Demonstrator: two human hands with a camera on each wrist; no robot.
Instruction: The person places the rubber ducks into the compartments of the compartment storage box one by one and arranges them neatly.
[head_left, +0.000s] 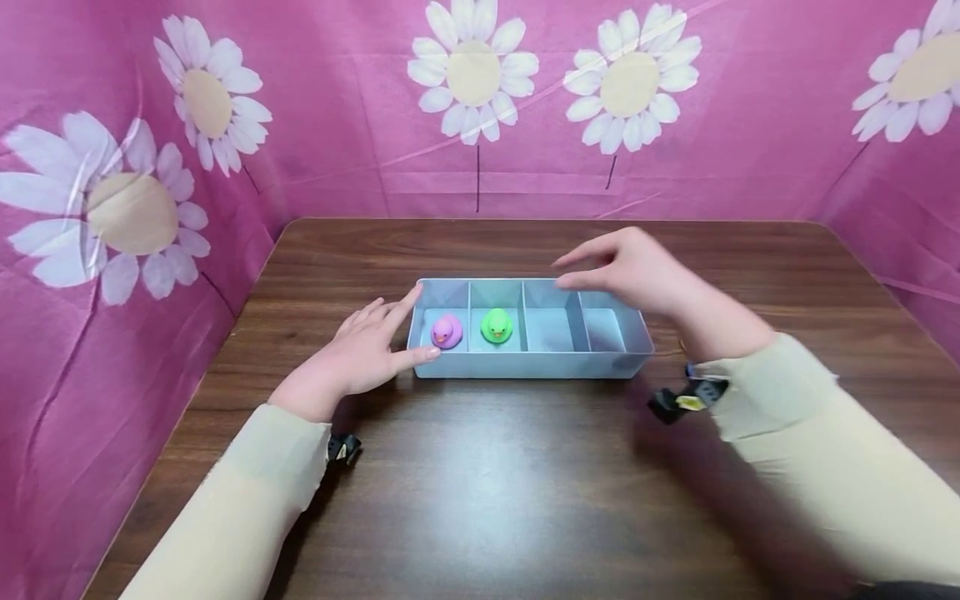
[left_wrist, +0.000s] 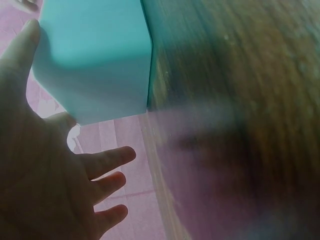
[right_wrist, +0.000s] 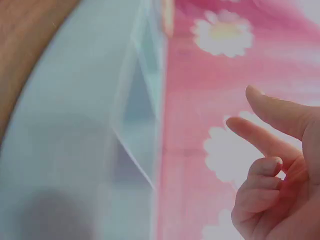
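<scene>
A pale blue box [head_left: 525,365] with compartments in a row rests on the wooden table. In its leftmost compartment sits a purple toy duck [head_left: 446,332], and a green toy duck [head_left: 497,326] occupies the one beside it. My left hand [head_left: 367,346] spans the box's left end with spread fingers, thumb at the front rim and index finger at the back corner. Over the back rim of the two right compartments is my right hand [head_left: 637,271]. Its thumb and index finger extend apart with nothing between them; the right wrist view shows the other fingers curled in.
The brown table [head_left: 465,492] stretches around the box on all sides. Pink cloth [head_left: 330,108] printed with white daisies hangs behind the table and at both sides. Black wrist-worn devices [head_left: 690,398] show under the sleeves.
</scene>
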